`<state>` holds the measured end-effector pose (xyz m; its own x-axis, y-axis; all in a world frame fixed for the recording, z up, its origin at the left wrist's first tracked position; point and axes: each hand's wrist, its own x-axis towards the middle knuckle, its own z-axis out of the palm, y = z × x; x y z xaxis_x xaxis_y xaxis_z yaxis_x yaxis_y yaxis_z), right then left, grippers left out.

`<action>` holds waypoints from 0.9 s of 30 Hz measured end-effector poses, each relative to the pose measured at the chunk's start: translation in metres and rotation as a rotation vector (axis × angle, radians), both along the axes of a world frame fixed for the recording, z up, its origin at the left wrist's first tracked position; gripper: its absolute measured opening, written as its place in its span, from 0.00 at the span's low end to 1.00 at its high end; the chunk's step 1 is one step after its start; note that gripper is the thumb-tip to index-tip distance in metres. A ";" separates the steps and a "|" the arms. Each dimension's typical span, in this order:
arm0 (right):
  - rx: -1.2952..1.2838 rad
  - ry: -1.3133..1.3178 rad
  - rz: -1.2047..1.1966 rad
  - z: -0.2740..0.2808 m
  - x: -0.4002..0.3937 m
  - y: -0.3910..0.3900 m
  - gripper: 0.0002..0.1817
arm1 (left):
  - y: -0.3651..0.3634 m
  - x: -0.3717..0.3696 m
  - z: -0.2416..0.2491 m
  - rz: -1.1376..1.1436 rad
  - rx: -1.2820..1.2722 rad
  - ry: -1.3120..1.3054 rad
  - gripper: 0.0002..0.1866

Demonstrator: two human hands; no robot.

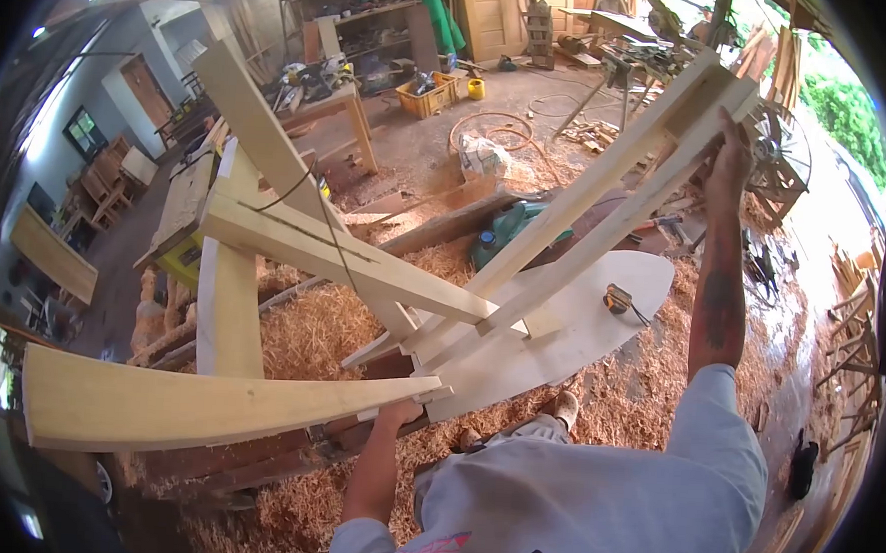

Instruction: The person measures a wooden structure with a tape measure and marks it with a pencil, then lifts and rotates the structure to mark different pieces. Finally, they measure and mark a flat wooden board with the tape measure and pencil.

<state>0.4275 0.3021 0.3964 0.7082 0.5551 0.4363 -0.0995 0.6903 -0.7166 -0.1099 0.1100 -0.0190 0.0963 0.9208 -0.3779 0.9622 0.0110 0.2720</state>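
A large frame of pale wooden beams stands tilted in front of me, with a curved, tapering board at its lower left. At the upper right, my right hand is closed round the far end of a pair of long parallel beams. My left hand grips the lower part of the frame near the narrow tip of the curved board; its fingertips are hidden. Beneath the beams lies a pale oval-ended panel, and a tape measure rests on it.
Wood shavings cover the floor around my feet. Behind the frame are a teal power tool, an orange hose, a yellow crate and a cluttered tool stand. Chairs stand at the left.
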 end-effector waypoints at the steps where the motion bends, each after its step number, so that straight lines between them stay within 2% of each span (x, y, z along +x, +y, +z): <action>1: -0.035 -0.051 -0.022 0.003 -0.004 -0.002 0.20 | 0.001 -0.002 -0.004 -0.010 -0.002 -0.007 0.27; 6: -0.066 -0.193 -0.061 0.005 -0.007 -0.010 0.20 | 0.000 -0.001 0.001 0.019 -0.050 -0.029 0.27; 10: -0.031 -0.108 -0.037 0.011 -0.019 -0.010 0.22 | -0.003 0.009 0.035 0.039 -0.074 -0.044 0.25; 15: -0.050 -0.121 -0.023 0.007 -0.014 -0.011 0.17 | -0.001 0.000 -0.001 0.001 0.047 -0.036 0.25; 19: -0.117 -0.152 -0.044 -0.002 0.001 -0.006 0.19 | 0.000 -0.001 -0.006 -0.020 0.113 -0.049 0.25; 21: 0.070 -0.406 -0.316 -0.007 -0.005 -0.002 0.10 | -0.002 0.000 -0.005 0.002 0.107 -0.039 0.25; 22: 0.073 -0.405 -0.312 -0.005 -0.012 -0.003 0.10 | -0.002 -0.001 -0.004 0.026 0.102 -0.033 0.25; 24: 0.330 -0.477 -0.932 0.002 -0.043 -0.013 0.23 | -0.001 -0.003 -0.011 0.024 0.121 -0.054 0.25; 25: 0.310 -0.395 -0.779 0.005 -0.074 -0.027 0.16 | -0.001 -0.003 -0.016 0.015 0.135 -0.072 0.25; 26: 0.310 -0.392 -0.770 0.003 -0.091 -0.035 0.16 | -0.001 -0.002 -0.008 0.024 0.135 -0.070 0.25; 27: 0.331 -0.705 -0.631 -0.002 -0.104 -0.043 0.11 | -0.002 0.001 0.012 0.017 0.071 -0.072 0.25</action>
